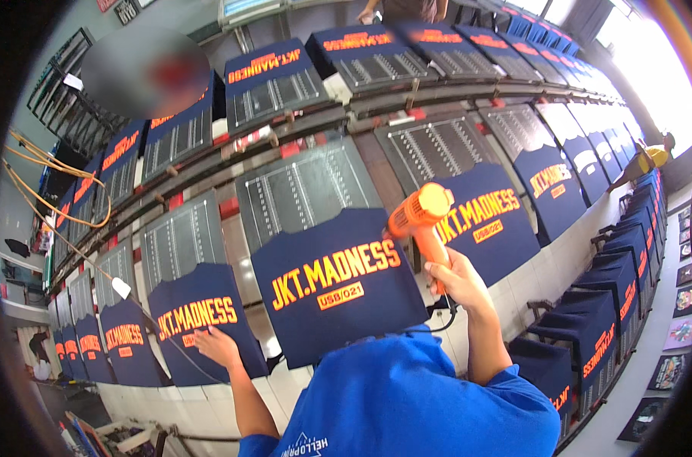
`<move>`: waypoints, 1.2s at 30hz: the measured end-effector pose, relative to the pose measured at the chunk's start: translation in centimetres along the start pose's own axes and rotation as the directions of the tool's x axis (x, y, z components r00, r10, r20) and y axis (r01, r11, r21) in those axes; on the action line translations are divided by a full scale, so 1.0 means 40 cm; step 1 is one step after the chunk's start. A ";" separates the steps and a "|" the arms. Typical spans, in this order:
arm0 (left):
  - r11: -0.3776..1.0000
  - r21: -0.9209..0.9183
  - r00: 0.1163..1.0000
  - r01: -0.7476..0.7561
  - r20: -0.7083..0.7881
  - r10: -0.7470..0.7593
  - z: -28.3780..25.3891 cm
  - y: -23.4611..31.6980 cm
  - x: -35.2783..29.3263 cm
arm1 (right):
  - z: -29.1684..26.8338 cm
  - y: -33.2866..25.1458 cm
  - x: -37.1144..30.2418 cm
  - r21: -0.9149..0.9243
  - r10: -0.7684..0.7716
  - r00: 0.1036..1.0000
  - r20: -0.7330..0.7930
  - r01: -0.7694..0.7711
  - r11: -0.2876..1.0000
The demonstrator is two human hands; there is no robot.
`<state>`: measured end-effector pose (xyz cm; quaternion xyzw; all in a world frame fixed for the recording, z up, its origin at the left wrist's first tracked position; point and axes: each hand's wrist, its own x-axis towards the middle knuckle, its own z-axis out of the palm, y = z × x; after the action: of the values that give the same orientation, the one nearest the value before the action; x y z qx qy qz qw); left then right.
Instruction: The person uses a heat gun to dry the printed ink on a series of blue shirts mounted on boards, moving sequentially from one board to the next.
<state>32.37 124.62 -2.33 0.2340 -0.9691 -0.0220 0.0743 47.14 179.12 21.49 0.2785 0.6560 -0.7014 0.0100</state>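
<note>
My right hand (462,283) is wrapped round the handle of an orange heat gun (420,215), raised above the gap between two shirts. A black cord (449,318) hangs from the handle. Straight in front of me, a navy shirt (285,263) with orange lettering is stretched over a dark printing board (308,183). Another such shirt (506,247) lies to the right. My left hand (219,347), fingers stretched out and holding nothing, is at the lower print of the navy shirt (180,293) on the left; whether it touches the cloth I cannot tell.
Long rows of boards with matching shirts run left and right, with a second row (277,91) behind. More shirt-covered boards (589,305) stand at right. Yellow cables (57,171) and a cord with a white block (121,287) hang at left. A person in yellow (654,156) is far right.
</note>
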 end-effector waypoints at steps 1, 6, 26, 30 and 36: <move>1.000 0.010 1.000 -0.011 -0.015 0.012 0.001 -0.001 0.020 | 0.020 0.005 -0.002 -0.037 -0.011 0.999 -0.051 0.010 0.999; 0.996 -0.022 0.996 -0.082 0.042 0.083 -0.006 0.046 0.077 | 0.004 0.004 0.005 0.012 0.109 0.993 0.044 -0.110 0.994; 0.912 -0.122 0.914 -0.392 0.065 0.401 -0.019 0.138 -0.018 | 0.106 0.036 0.064 -0.060 0.110 0.983 0.146 -0.102 0.993; 0.893 -0.148 0.901 -0.425 0.024 0.433 -0.016 0.119 -0.038 | 0.116 0.040 0.073 -0.077 0.064 0.980 0.187 -0.050 0.996; 0.917 -0.089 0.913 -0.389 0.097 0.397 -0.060 0.110 -0.070 | 0.111 0.011 0.055 -0.085 0.034 0.983 0.183 -0.019 0.996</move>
<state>33.23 129.78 -0.02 0.0299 -0.9977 -0.0528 0.0303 43.78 175.73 20.15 0.2205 0.6771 -0.6961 0.0915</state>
